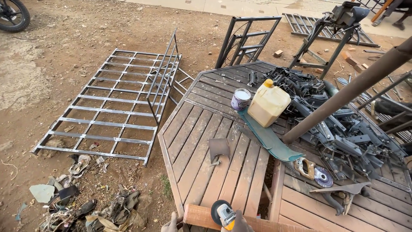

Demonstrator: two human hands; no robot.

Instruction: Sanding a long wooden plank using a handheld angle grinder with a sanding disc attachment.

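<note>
Bottom edge of view: right hand (241, 224) clenched around an angle grinder (224, 213), its dark disc standing just above a reddish-brown metal bar (201, 217). The bar lies across the near end of the slatted metal desk (201, 141). Left hand (172, 224) shows only in part at the bar's left end, touching it; cannot tell whether it is clenched or loose.

Further up the desk: a small flat metal plate (218, 148) lies alone on the slats. Beyond it, a long green curved strip (268, 139) runs diagonally. At its far end stand a paint tin (240, 99) and a yellowish plastic jerrycan (268, 103), just beside each other. A heap of dark metal brackets (334, 120) covers the desk's right part. A brown pole (352, 90) slants over that heap.

On the dirt ground to the left lies a grey welded grille frame (107, 107), with a smaller frame (165, 75) standing upright on it. Scrap and rags (86, 206) lie lower left.
</note>
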